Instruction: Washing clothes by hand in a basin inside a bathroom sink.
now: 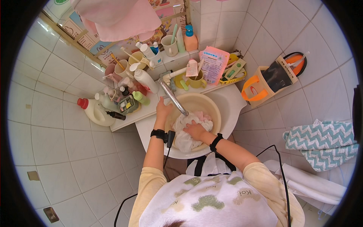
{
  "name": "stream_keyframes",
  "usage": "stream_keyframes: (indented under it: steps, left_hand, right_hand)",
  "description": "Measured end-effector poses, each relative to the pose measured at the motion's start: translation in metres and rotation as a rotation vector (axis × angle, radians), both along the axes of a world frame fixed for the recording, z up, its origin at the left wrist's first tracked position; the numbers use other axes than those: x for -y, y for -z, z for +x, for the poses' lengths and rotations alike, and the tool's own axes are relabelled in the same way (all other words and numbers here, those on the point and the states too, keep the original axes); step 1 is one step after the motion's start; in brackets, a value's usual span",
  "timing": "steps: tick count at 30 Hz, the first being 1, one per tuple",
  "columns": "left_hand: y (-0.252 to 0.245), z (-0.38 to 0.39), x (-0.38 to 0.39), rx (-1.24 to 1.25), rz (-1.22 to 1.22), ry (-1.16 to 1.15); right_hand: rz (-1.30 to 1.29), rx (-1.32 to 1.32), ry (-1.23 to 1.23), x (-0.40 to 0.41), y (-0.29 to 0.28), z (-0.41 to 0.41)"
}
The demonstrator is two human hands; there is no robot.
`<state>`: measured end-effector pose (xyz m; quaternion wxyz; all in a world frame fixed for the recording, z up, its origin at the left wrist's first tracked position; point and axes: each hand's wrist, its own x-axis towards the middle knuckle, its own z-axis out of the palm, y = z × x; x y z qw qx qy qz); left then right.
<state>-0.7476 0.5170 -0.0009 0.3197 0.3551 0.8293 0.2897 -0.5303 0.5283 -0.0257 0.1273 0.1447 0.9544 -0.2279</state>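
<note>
A cream plastic basin [217, 113] sits in the white washbasin [231, 99] before me. Wet-looking white cloth [181, 142] lies bunched inside it, with a pale pink piece [199, 115] at its far side. My right hand [195, 130] rests on the white cloth, fingers spread. At the basin's left rim is my left hand [163, 109], beside the chrome faucet spout [173, 97]; its fingers are partly hidden, so I cannot tell whether it grips anything. The spout's end hangs over the cloth. Black bands circle both wrists.
Several bottles, including a large detergent jug [97, 113], crowd the left counter. Toothbrush cups [169, 46], a pink refill pouch [214, 65] and a yellow basket [234, 79] stand behind. A tote bag [269, 82] and a chevron towel [320, 142] hang at right. Black cables trail past both arms.
</note>
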Motion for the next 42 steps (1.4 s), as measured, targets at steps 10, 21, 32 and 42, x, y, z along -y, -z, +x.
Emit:
stream_keyframes:
  steps: [10,21,32,42]
  left_hand:
    - [0.049,-0.018,0.020,-0.131,0.237,-0.120]
    - [-0.009,0.042,0.014,-0.069,0.345,0.062]
    - [0.079,0.098,0.103,-0.059,0.259,-0.047]
    - [0.079,0.112,0.085,-0.117,-0.069,-0.013]
  right_hand:
    - [-0.012,-0.026,-0.054,0.010,0.001,-0.013]
    - [-0.001,-0.113,-0.006,0.006,0.009,-0.008]
    - [0.069,-0.146,0.265,-0.008,0.082,-0.022]
    - [-0.059,-0.213,0.449,-0.015,0.168,-0.050]
